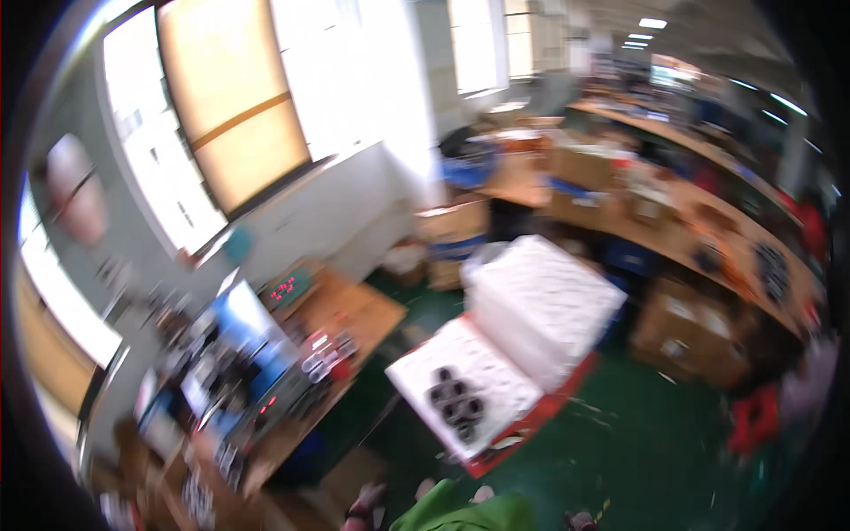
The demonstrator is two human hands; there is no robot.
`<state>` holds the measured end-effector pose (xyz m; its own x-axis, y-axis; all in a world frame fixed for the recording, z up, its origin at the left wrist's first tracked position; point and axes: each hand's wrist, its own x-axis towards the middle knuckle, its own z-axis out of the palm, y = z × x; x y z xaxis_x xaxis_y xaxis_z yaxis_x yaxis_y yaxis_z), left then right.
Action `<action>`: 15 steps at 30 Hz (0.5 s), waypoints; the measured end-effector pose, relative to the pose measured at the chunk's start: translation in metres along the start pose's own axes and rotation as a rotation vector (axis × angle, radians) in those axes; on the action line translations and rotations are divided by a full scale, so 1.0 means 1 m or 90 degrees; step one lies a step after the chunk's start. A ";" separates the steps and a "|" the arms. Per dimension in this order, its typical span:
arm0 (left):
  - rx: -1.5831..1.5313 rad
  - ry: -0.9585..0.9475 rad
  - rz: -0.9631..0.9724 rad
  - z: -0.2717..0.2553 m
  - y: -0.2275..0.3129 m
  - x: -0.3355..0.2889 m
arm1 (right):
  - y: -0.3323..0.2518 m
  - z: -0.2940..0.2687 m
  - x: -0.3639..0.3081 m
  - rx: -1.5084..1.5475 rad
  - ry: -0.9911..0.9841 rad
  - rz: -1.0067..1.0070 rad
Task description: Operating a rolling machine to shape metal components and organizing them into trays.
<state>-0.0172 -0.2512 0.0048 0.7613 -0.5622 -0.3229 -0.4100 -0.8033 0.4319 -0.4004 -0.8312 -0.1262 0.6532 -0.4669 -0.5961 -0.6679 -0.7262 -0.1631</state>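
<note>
The whole view is smeared by motion. My left hand (363, 506) shows at the lower edge, left of my green clothing (469, 511); something dark is on or in it, and its fingers are too blurred to read. To the right of the clothing, only a small part of my right hand (580, 520) comes into view, dark and cut off by the edge. Ahead of both hands and apart from them lies a white foam tray (412, 367) with a cluster of dark round parts (456, 403) in it. Beside it rises a stack of white foam trays (549, 292).
Red material (505, 451) shows beneath the trays on the green floor (637, 442). At left, a wooden bench (350, 305) carries a lit screen (252, 323) and devices with red displays. Cardboard boxes (682, 332) stand at right below a long bench (708, 212).
</note>
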 end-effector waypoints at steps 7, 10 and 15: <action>-0.395 0.120 -0.747 0.106 0.000 -0.186 | -0.128 -0.099 0.076 -0.093 -0.237 -0.390; 0.024 -0.156 -0.435 0.075 0.044 -0.234 | -0.187 -0.126 0.038 -0.045 -0.278 -0.270; -0.015 -0.090 -0.517 0.181 0.036 -0.329 | -0.239 -0.075 0.070 0.139 -0.153 -0.396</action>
<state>-0.3737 -0.1309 -0.0256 0.7452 0.1718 -0.6443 0.2529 -0.9669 0.0346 -0.1682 -0.7285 -0.0696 0.8569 0.1449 -0.4946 -0.2689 -0.6930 -0.6689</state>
